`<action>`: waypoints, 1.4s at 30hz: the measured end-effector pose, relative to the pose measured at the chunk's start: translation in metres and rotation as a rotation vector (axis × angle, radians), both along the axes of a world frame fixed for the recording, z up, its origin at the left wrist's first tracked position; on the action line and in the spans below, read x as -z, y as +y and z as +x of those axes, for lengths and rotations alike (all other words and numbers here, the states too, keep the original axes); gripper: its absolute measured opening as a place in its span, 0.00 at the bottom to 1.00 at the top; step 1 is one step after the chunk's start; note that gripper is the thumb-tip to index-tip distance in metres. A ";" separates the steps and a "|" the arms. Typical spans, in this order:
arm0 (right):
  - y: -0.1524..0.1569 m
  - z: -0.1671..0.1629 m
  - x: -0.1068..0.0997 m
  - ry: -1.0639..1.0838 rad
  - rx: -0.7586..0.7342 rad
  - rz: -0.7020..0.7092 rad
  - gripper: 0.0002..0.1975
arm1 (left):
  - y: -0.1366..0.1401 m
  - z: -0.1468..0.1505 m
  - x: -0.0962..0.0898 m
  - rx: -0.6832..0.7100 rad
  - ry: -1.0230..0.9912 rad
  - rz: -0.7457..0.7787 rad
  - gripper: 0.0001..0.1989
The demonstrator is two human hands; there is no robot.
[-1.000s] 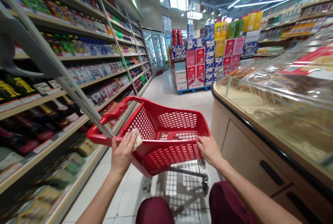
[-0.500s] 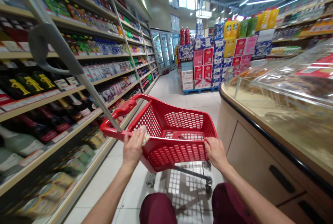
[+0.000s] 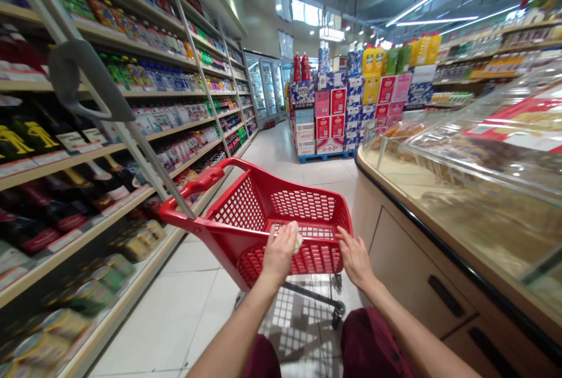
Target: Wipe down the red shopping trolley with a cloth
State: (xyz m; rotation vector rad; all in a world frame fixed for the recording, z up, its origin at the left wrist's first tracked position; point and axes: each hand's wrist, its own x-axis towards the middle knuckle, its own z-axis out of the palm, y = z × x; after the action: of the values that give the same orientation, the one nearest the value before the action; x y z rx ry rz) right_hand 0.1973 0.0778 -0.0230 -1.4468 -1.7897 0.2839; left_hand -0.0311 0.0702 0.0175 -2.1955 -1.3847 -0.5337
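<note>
A red plastic shopping cart (image 3: 246, 239) stands turned sideways in front of me, its handle (image 3: 204, 185) at the left; I see nothing inside it. My left hand (image 3: 280, 252) is closed over a crumpled whitish cloth (image 3: 299, 243) on the cart's near rim, right of the rim's middle. The cloth is mostly covered by my fingers. At the basket's right near corner is my right hand (image 3: 355, 255), fingers apart and holding nothing. Its fingertips are at the rim; whether they touch it I cannot tell.
Shelves of bottles and cans (image 3: 144, 94) run along the left. A grey metal pole with a bracket (image 3: 88, 82) crosses the upper left. On the right stands a counter (image 3: 395, 237) with a clear cover. Stacked drink boxes (image 3: 327, 114) sit on a blue pallet ahead, by the tiled floor (image 3: 281, 141).
My left hand has slid right along the near rim with the cloth. My right hand has loosened from the corner and its fingers have spread. The view has shifted slightly right.
</note>
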 end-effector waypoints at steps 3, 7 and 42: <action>0.001 0.004 0.001 0.087 0.029 0.011 0.23 | 0.006 0.069 0.014 0.150 0.050 -0.010 0.20; 0.001 0.013 -0.002 0.178 0.048 0.027 0.24 | 0.015 0.106 0.017 0.292 0.111 0.009 0.18; -0.010 -0.030 0.000 -0.247 -0.102 0.179 0.17 | 0.005 -0.124 -0.024 -0.260 0.010 0.299 0.20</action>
State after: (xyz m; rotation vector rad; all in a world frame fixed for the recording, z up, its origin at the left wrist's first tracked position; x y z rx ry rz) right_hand 0.1673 0.0676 -0.0234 -1.3109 -2.0339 -0.0064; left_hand -0.1547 0.0753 0.0420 -1.7501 -1.4528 -0.5895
